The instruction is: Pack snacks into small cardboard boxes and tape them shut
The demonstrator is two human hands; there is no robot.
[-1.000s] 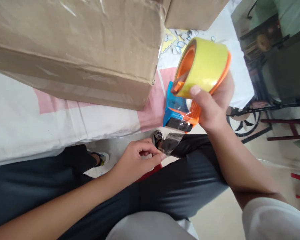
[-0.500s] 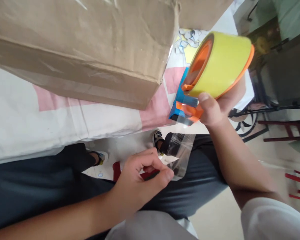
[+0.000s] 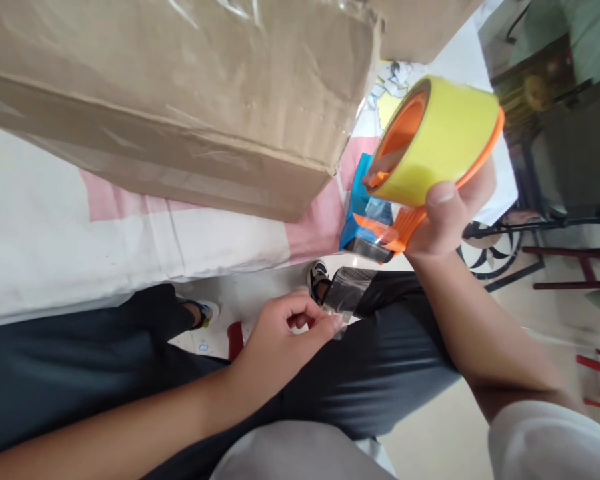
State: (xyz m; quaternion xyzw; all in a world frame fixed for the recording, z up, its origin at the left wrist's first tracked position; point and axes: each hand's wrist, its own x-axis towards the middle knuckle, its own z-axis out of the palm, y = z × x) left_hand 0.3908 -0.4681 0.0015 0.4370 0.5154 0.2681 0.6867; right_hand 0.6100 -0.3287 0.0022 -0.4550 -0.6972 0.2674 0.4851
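Above my right thigh, just off the edge of the table (image 3: 130, 250), my right hand (image 3: 445, 223) is wrapped round the orange-and-blue tape dispenser (image 3: 411, 223), fingers curled behind it and thumb pressed by the lower rim of the yellow roll (image 3: 460, 143). I hold it tilted, the open core of the roll facing left and the black-edged end pointing down toward my lap. A strip of clear tape (image 3: 349, 290) runs down from that end, and my left hand (image 3: 287, 337) pinches its lower end between thumb and forefinger, the other fingers curled in. To the left of the dispenser, apart from it, a large cardboard box (image 3: 205, 100) sits on the white-and-pink cloth (image 3: 313, 237), its near side facing me and shiny tape over its surface. A second box (image 3: 425, 30) stands behind its right corner, and small paper scraps (image 3: 397, 77) lie in front of that one. Below the table edge I see my two shoes (image 3: 318, 273) on the pale floor (image 3: 267, 287).
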